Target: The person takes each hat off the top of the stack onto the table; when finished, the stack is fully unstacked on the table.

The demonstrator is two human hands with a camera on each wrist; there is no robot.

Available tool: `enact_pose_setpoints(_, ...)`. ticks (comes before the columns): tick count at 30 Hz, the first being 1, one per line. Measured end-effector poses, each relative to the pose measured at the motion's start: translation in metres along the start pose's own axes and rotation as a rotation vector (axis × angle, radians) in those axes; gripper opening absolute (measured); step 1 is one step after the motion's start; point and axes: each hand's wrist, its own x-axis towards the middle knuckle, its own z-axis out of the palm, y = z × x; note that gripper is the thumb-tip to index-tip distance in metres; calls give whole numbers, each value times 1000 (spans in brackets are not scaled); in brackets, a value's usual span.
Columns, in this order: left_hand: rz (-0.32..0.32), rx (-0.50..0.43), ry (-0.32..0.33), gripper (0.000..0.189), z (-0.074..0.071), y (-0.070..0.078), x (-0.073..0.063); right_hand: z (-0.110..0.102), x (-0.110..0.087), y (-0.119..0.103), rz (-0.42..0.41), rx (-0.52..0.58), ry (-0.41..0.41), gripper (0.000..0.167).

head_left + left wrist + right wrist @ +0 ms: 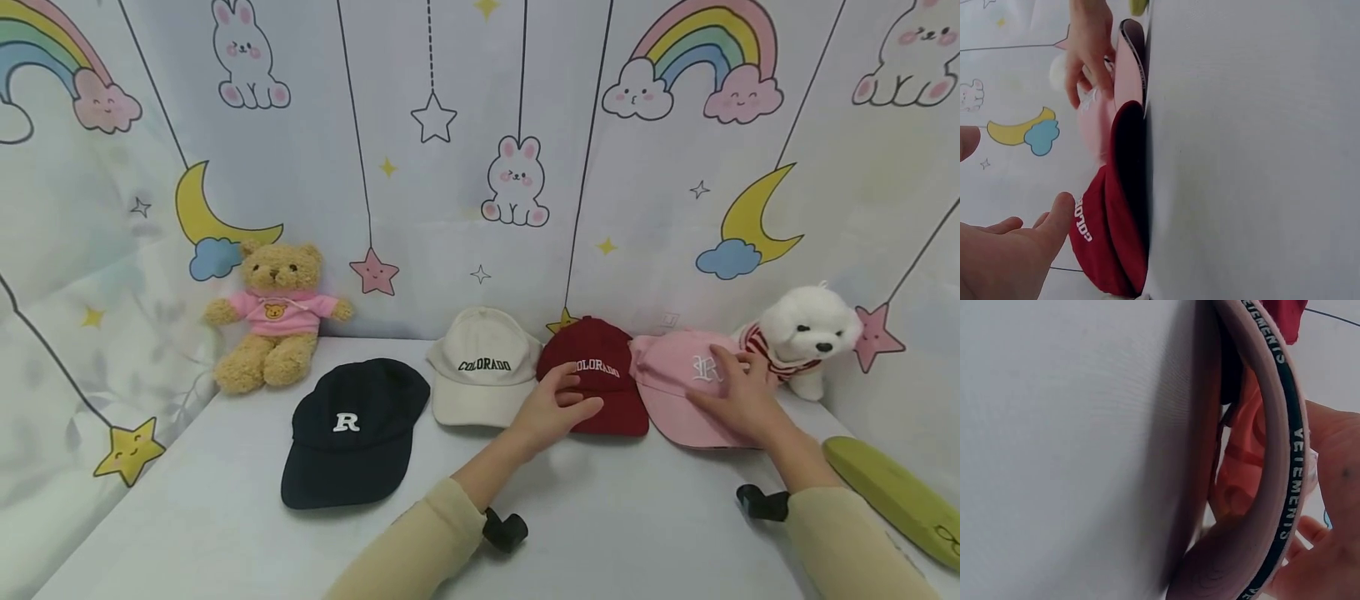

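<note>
Four caps stand in a bent row on a white table; two of them are at my hands. My left hand (551, 417) hovers in front of the red cap (588, 342) lettered COLORADO, thumb and fingers apart with nothing between them. The left wrist view shows its fingertips close to that lettering. My right hand (742, 396) is at the right side of the pink cap (663, 367), fingers and thumb spread over the front by its white R. Seen from the right wrist, the pink brim (1275, 425) has a dark band reading VETEMENTS along its edge.
Left of the red cap are a cream COLORADO cap (480, 396) and a black cap (345, 475) with a white R. A teddy bear (277, 317) sits at the back left, a white plush dog (798, 329) behind the pink cap. An olive-green long object (892, 500) lies at right.
</note>
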Motion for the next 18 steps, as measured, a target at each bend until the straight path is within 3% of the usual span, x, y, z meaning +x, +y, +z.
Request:
enact_pose_setpoints(11, 5, 23, 6, 71, -24, 12, -14, -6, 6, -3, 1, -42, -68, 98)
enact_pose_setpoints(18, -17, 43, 39, 72, -41, 11, -25, -8, 4, -15, -28, -124, -8, 90)
